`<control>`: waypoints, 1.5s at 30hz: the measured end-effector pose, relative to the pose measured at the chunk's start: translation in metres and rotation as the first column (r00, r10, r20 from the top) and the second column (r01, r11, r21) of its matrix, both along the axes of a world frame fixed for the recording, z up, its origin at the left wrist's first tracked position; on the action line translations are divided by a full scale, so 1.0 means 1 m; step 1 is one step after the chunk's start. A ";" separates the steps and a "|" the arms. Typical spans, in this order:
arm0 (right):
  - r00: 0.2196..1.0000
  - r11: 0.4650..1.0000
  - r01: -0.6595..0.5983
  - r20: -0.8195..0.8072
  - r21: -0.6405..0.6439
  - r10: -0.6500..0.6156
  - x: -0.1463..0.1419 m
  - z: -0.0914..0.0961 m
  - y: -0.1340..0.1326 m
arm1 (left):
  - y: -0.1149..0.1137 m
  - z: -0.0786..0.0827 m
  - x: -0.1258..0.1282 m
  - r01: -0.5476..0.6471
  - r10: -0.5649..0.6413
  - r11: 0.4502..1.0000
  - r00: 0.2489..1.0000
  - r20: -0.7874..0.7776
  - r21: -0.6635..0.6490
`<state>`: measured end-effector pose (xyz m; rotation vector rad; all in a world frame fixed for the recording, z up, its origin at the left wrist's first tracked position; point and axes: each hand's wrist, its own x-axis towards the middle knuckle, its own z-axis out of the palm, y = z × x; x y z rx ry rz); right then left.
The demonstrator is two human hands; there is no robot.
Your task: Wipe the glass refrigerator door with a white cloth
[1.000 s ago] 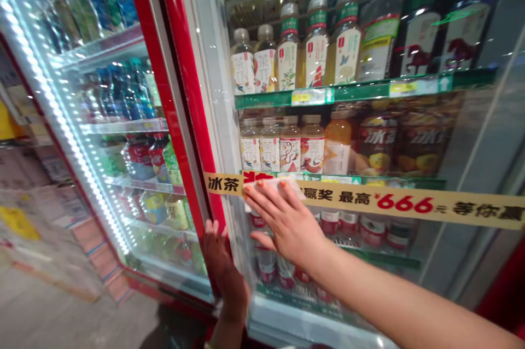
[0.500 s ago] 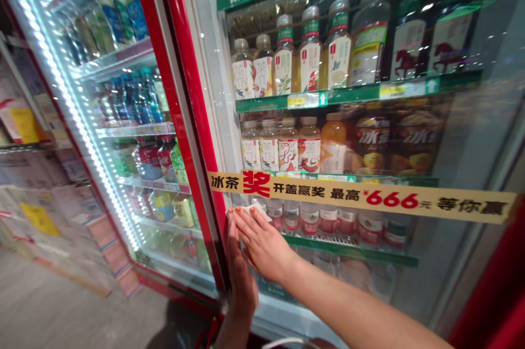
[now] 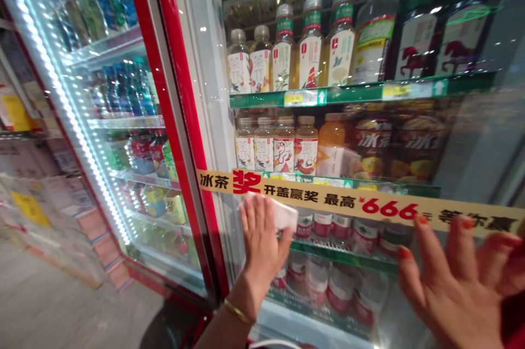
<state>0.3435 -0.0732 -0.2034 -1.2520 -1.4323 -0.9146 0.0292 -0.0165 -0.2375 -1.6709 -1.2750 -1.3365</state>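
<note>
Just a folded white cloth (image 3: 283, 213) under the left hand (image 3: 262, 242)

a shop, glass-door drinks cooler (image 3: 177, 119)

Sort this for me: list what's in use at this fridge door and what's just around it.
In use: left hand, white cloth under it, glass door, right hand, open, fingers spread.

Just around: tea bottles, yellow banner, stacked cartons.
</note>
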 end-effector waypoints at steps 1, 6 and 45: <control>0.998 1.000 -0.009 -0.056 -0.012 0.008 0.009 -0.005 0.000 | -0.003 -0.007 -0.005 0.021 -0.014 0.999 0.984 -0.175 0.036; 0.993 0.997 -0.059 -0.103 0.050 0.064 0.024 -0.034 0.013 | -0.003 0.023 -0.057 -0.109 0.117 0.993 0.975 -0.191 0.050; 0.992 0.990 -0.058 -0.104 0.128 0.072 0.027 -0.048 0.023 | 0.003 0.187 -0.037 -0.063 0.061 0.998 0.994 -0.096 -0.018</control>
